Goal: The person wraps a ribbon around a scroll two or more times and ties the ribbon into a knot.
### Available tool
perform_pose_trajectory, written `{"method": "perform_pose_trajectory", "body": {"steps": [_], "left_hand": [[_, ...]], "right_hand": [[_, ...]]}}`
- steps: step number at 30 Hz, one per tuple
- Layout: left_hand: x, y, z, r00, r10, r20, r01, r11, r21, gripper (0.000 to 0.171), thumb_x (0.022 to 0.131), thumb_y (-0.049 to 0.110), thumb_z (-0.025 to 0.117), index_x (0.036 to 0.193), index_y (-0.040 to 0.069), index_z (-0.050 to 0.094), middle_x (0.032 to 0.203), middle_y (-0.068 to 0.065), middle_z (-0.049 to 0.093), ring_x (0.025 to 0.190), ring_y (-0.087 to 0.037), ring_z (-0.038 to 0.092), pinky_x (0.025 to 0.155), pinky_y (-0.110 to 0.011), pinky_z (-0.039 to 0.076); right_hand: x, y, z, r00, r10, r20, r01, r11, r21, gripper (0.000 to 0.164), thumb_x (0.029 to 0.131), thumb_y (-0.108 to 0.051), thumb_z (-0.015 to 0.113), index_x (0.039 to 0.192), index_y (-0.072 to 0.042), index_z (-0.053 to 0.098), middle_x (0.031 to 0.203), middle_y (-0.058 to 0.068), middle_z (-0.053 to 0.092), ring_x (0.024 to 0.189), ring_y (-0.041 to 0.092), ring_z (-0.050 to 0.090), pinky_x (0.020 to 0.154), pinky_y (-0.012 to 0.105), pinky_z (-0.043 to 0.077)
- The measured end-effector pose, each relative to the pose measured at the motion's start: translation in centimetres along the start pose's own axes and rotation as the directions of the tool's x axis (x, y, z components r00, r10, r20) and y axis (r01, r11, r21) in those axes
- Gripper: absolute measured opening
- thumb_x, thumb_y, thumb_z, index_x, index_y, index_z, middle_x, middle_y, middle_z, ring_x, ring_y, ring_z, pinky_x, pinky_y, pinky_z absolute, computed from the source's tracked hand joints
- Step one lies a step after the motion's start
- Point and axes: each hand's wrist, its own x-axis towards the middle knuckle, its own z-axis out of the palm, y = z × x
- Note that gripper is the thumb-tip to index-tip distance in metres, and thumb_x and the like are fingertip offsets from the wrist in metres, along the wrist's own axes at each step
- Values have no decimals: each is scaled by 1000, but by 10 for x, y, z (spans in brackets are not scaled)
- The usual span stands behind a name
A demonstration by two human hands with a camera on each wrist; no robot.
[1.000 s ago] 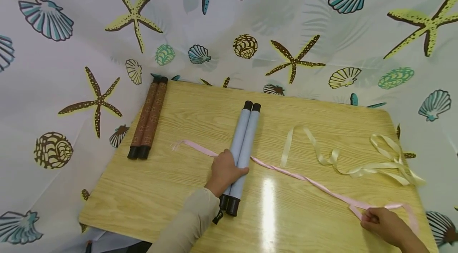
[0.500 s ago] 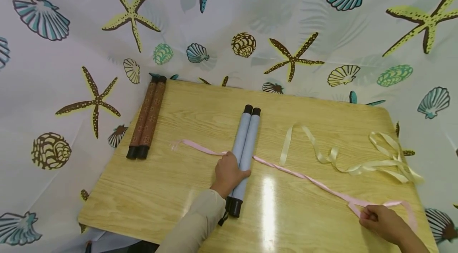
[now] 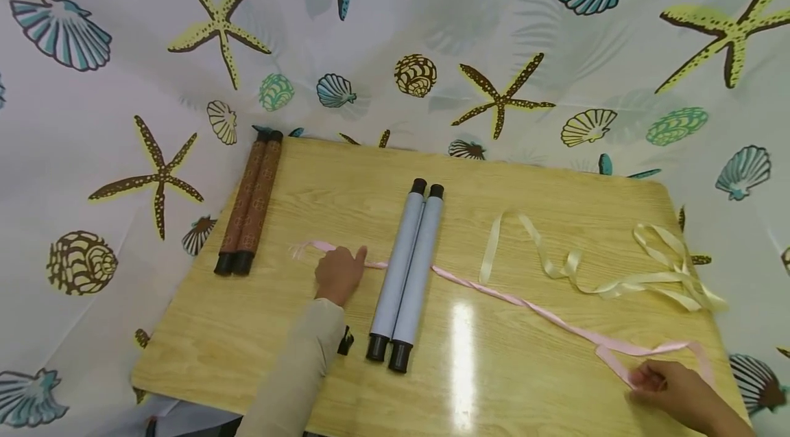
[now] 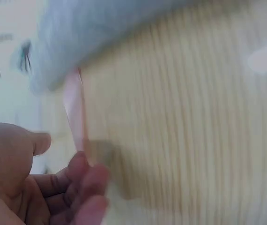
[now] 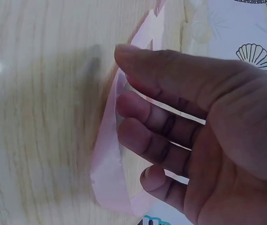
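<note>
A pair of light-blue rolls with black end caps (image 3: 404, 272), resembling a rolled-up scroll, lies side by side across a pink ribbon (image 3: 512, 298) on the wooden table. My left hand (image 3: 339, 276) hovers just left of the rolls, over the ribbon's frayed end part. In the left wrist view its thumb stands apart from the loosely bent fingers (image 4: 84, 187), and the ribbon runs down to the fingertips without being gripped. At the lower right, my right hand (image 3: 673, 392) pinches the ribbon's other part between thumb and index finger; that ribbon (image 5: 110, 154) loops below the fingers.
Brown patterned rolls with black caps (image 3: 249, 200) lie at the table's left edge. A loose cream ribbon (image 3: 623, 286) curls over the right side. A small black clip (image 3: 345, 341) shows beside the left forearm. Behind the table (image 3: 345, 169) hangs a seashell-print cloth (image 3: 370, 32).
My left hand has let go of the light-blue rolls and moved left over the ribbon. The rolls now lie slightly apart at the lower end. My right hand keeps its pinch on the ribbon.
</note>
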Motion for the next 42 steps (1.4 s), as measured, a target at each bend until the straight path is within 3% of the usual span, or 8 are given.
{"method": "perform_pose_trajectory", "body": {"steps": [5, 8, 12, 15, 23, 30, 36, 42], "left_hand": [[20, -22, -5, 997, -63, 45, 64, 998, -23, 47, 100, 43, 56, 88, -1, 68, 84, -19, 70, 77, -37, 69, 64, -45, 55], [28, -27, -7, 994, -70, 81, 78, 992, -97, 37, 100, 29, 56, 73, 5, 60, 66, -10, 60, 60, -26, 60, 52, -36, 47], [36, -28, -13, 992, -58, 112, 79, 979, -187, 47, 99, 14, 48, 52, 11, 50, 44, 1, 42, 40, -15, 42, 39, -27, 34], [40, -28, -20, 996, -35, 88, 54, 972, -228, 51, 100, 14, 46, 50, 11, 53, 39, 2, 43, 36, -13, 42, 37, -26, 33], [64, -28, -35, 998, 49, -39, -58, 965, -257, 43, 103, 24, 48, 61, 15, 48, 46, 4, 48, 40, -11, 49, 40, -25, 35], [77, -16, -60, 991, 93, -96, -113, 968, -224, 41, 105, 27, 49, 66, 15, 46, 59, -3, 57, 43, -12, 41, 41, -26, 29], [87, -4, -84, 985, 99, -141, -127, 971, -205, 36, 106, 29, 49, 74, 12, 54, 91, -14, 75, 48, -12, 45, 44, -27, 30], [91, 1, -107, 981, 86, -172, -119, 975, -190, 36, 106, 31, 48, 78, 10, 57, 96, -13, 75, 49, -14, 45, 45, -27, 31]], "right_hand": [[0, -1, 3, 1000, -2, 23, 1, 999, 38, 19, 93, -22, 71, 95, -4, 67, 81, -7, 64, 69, -10, 48, 61, 20, 45], [2, -3, 5, 1000, 12, 28, -13, 999, 37, 21, 93, -24, 71, 94, -4, 67, 82, -4, 64, 69, -9, 48, 61, 21, 46], [4, -7, 6, 995, 93, 43, -93, 995, 17, 21, 92, -27, 71, 93, -6, 67, 83, -2, 64, 68, -6, 49, 62, 22, 45], [5, -7, 8, 992, 121, 40, -120, 993, -10, 19, 92, -27, 71, 91, -9, 66, 83, -3, 64, 68, -5, 50, 62, 22, 45], [6, -13, 11, 997, 79, -26, -81, 993, -88, 12, 92, -21, 70, 86, -12, 64, 76, -6, 59, 64, -4, 43, 60, 22, 40], [7, -22, 11, 992, 60, -114, -72, 992, -101, 13, 95, -19, 67, 86, -10, 62, 73, -5, 55, 61, -3, 40, 57, 21, 38], [12, -30, 5, 965, 62, -255, -93, 989, -112, 12, 91, -20, 72, 93, -9, 68, 78, -4, 65, 61, -5, 47, 55, 22, 41], [17, -41, 1, 936, 11, -352, -53, 993, -108, 27, 93, -16, 70, 114, 2, 70, 82, -1, 69, 58, -5, 45, 52, 23, 38]]}}
